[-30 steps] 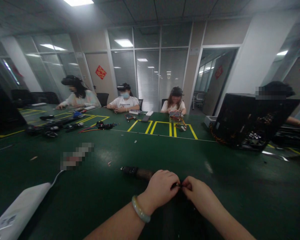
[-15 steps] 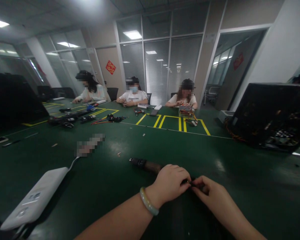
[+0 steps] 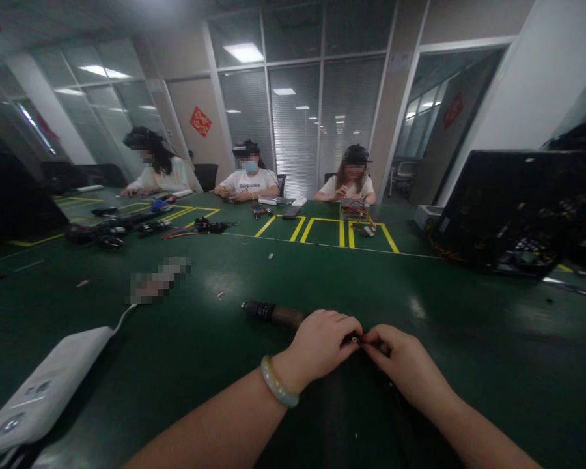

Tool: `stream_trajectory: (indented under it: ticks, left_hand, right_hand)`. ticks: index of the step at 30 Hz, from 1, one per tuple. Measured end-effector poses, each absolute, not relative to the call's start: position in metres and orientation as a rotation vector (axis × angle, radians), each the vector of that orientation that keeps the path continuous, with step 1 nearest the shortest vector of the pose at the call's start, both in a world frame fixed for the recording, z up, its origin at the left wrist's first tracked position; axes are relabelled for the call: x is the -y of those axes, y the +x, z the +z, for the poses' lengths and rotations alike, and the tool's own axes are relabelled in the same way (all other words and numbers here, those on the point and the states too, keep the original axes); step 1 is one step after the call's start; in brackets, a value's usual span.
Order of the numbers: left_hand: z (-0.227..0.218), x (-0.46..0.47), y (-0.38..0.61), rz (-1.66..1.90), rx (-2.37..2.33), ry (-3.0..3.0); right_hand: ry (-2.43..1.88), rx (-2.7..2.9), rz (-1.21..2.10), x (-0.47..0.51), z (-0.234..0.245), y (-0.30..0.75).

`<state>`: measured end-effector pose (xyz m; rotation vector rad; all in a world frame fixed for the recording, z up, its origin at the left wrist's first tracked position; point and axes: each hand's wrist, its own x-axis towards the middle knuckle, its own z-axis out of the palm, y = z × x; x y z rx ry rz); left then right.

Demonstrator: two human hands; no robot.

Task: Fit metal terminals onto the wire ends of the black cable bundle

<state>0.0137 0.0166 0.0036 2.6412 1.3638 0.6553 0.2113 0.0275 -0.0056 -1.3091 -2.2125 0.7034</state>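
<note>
A dark electric screwdriver (image 3: 284,316) with a black ribbed front end lies across the green table, its tip pointing left. My left hand (image 3: 322,339), with a pale bangle at the wrist, is wrapped over its rear part and hides much of it. A small brass-coloured spot shows at the screwdriver's rear end, between the two hands. Against that end, my right hand (image 3: 400,358) is closed in a pinch on a small dark cable end, mostly covered by the fingers. Below the right hand a black cable faintly shows against the dark table.
A white power bank (image 3: 53,384) with a cord lies at left. Dark cables and tools (image 3: 122,225) are heaped at back left. A black computer case (image 3: 498,208) stands at right. Three people sit across the green table (image 3: 200,365), beyond yellow tape outlines (image 3: 322,220).
The view has shifted slightly, so the scene sits further left and higher. My right fingertips are closer to my left hand, and the brass-coloured spot shows more plainly. The left hand keeps its hold.
</note>
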Motion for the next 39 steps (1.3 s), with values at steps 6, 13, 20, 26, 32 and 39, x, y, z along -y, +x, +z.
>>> stream_trajectory:
  ticks: [6,13,20,26,32,39]
  left_hand:
    - [0.0031,-0.0150,0.0149,0.659,-1.382,2.636]
    - [0.0058,-0.0149,0.0141,0.676,-1.330,2.643]
    - [0.0069,-0.0127,0.0147,0.671,-1.381,2.616]
    - [0.0079,-0.0138,0.0142,0.698,-1.303,2.628]
    - [0.0070,-0.0145,0.0139,0.717,-1.325,2.619]
    - [0.0061,-0.0149,0.0140,0.718,-1.285,2.643]
  right_hand:
    - [-1.270,2.212,0.729,-0.0281,-0.0028,0.2142]
    - [-1.326,2.222,0.745,-0.0259,0.0019,0.2143]
    - [-1.309,2.201,0.768,-0.0276,-0.0028,0.2157]
    - [-1.325,2.181,0.803,-0.0284,-0.0026,0.2165]
    - [-1.340,2.156,0.824,-0.0293,-0.0035,0.2172]
    - [-1.342,2.126,0.906,-0.0296,-0.0065,0.2157]
